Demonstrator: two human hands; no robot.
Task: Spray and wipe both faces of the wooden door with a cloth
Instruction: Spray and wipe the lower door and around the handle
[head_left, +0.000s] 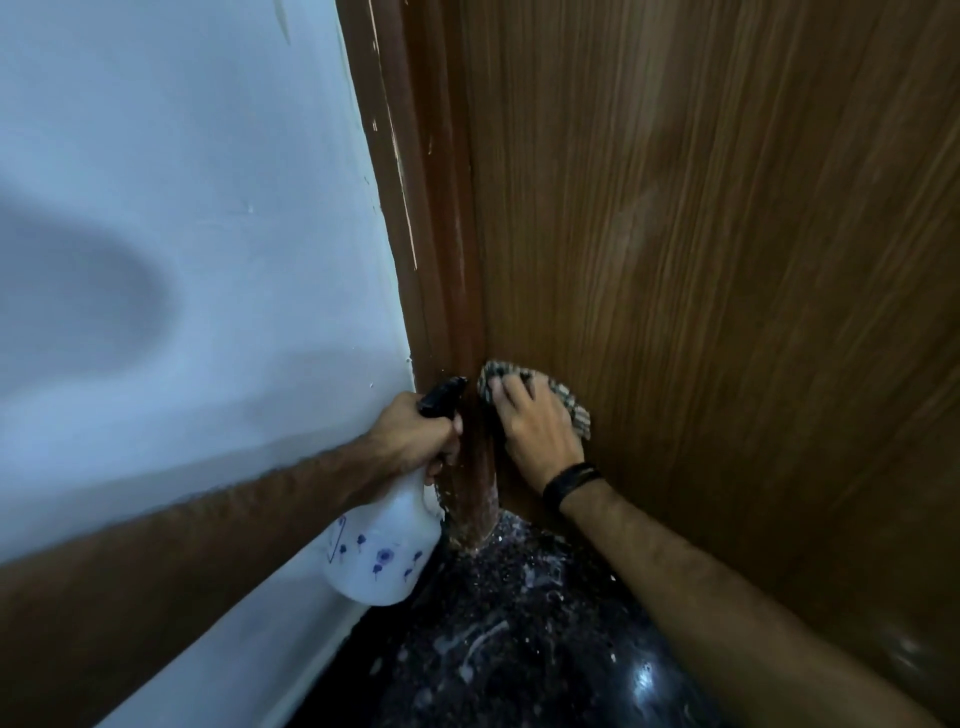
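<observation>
Door (701, 260): brown wood-grain face, upright, filling the right of the view, hinged or closing at a scuffed frame (441, 234) beside a pale wall (182, 182); judged rigid and fixed, so it will take firm pressure without giving. Cloth (571, 405): checked, soft and limp, pressed flat on the door low down, just beside the frame; best held under a flat palm so it does not bunch. Right hand (537, 431): fingers spread over the cloth, pressing it to the wood; dark band (571, 480) at the wrist. Bottle (384, 551): white plastic with small flower print, black trigger head, hanging near the floor (519, 649); judged light and possibly slick if wet, best taken at the neck. Left hand (415, 436): fingers curled round that neck, below the trigger. Floor: dark speckled stone, glossy, with pale smears.
</observation>
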